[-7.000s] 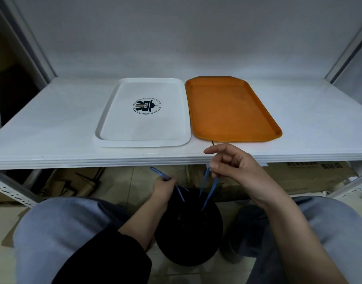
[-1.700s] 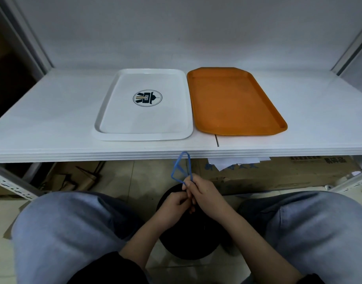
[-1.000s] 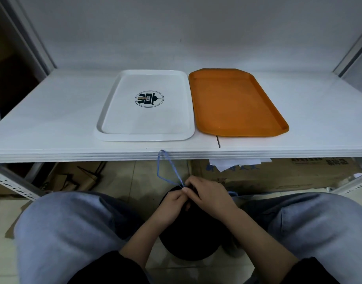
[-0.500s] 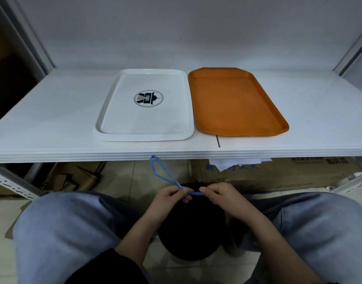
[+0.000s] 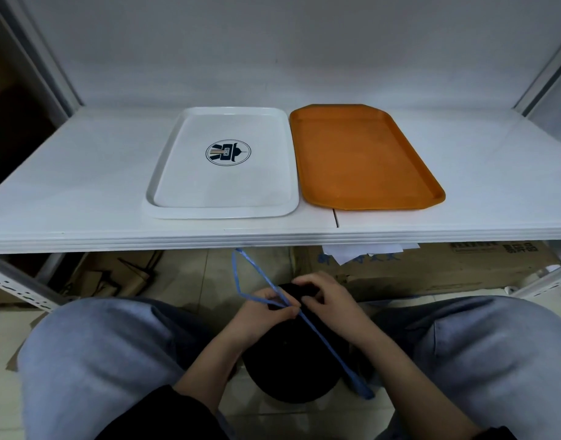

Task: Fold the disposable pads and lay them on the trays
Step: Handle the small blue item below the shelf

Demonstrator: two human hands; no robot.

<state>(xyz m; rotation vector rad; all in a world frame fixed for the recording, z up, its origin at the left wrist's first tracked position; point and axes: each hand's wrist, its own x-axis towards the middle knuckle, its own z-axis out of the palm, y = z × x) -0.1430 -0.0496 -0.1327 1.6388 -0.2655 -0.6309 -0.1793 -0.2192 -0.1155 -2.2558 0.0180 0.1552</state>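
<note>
A white tray (image 5: 222,213) with a round logo and an orange tray (image 5: 368,154) lie side by side on the white shelf, both with nothing on them. Below the shelf edge, between my knees, sits a black bag (image 5: 288,369). A blue cord (image 5: 330,344) runs from a loop near the shelf edge down across the bag. My left hand (image 5: 260,312) pinches the cord at the bag's top. My right hand (image 5: 331,304) grips the top of the bag just beside it. No pad shows in view.
The white shelf (image 5: 82,185) spans the view, with a metal upright at each side. Under it stand a cardboard box (image 5: 431,271) with white paper sticking out and cardboard scraps (image 5: 107,277) on the tiled floor. My knees in grey trousers flank the bag.
The cord no longer stretches between both hands. My right hand has let go of it and moved onto the bag's top. One end now hangs down to the right across the bag.
</note>
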